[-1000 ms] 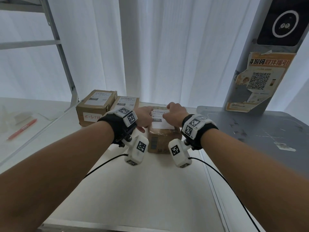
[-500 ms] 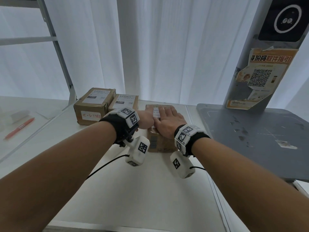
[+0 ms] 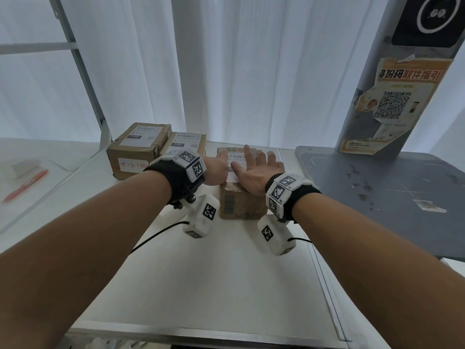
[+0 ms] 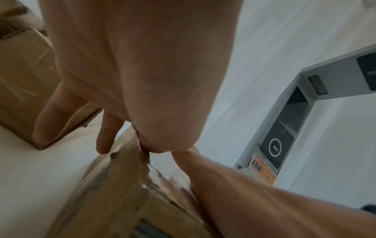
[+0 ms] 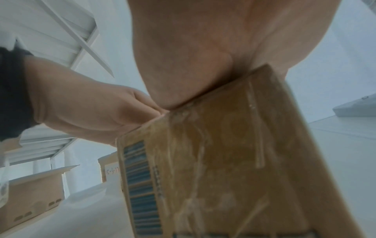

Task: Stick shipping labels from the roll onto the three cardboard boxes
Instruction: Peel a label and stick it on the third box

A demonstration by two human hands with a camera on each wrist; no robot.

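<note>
On the nearest box, right hand flat on label; left hand loosely curled at its left edge.

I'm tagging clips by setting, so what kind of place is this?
Probably a parcel pickup or shipping station. Labelled cardboard boxes sit on a white counter, a grey kiosk post carries a QR-code poster and a camera unit, and the right hand presses a shipping label onto another box.
</note>
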